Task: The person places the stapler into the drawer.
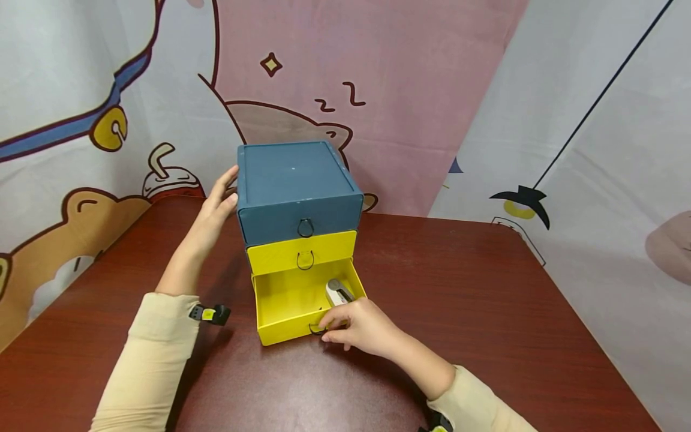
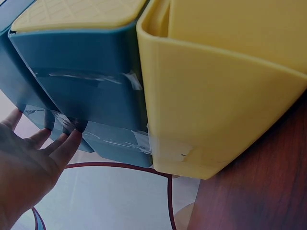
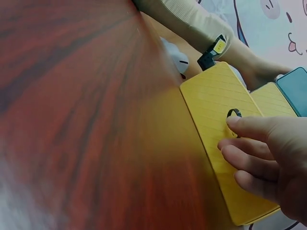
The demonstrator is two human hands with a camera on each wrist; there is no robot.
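A small drawer unit has a blue top tier (image 1: 294, 171), with yellow drawers below. Its bottom drawer (image 1: 286, 294) is pulled out, and a stapler (image 1: 337, 289) lies inside at the right. My left hand (image 1: 213, 207) rests its spread fingers on the unit's left side; in the left wrist view the fingertips (image 2: 74, 136) touch the taped blue wall. My right hand (image 1: 367, 327) is at the bottom drawer's front. In the right wrist view its thumb tip overlaps the black ring pull (image 3: 234, 113), while the other fingers stay loosely bent and apart from the thumb.
The unit stands on a dark red wooden table (image 1: 459, 288). Behind it hangs a cartoon-printed cloth (image 1: 405, 90). The middle yellow drawer (image 1: 329, 245) is closed, just above the pulled-out one. Both wrists wear dark straps with yellow-green parts.
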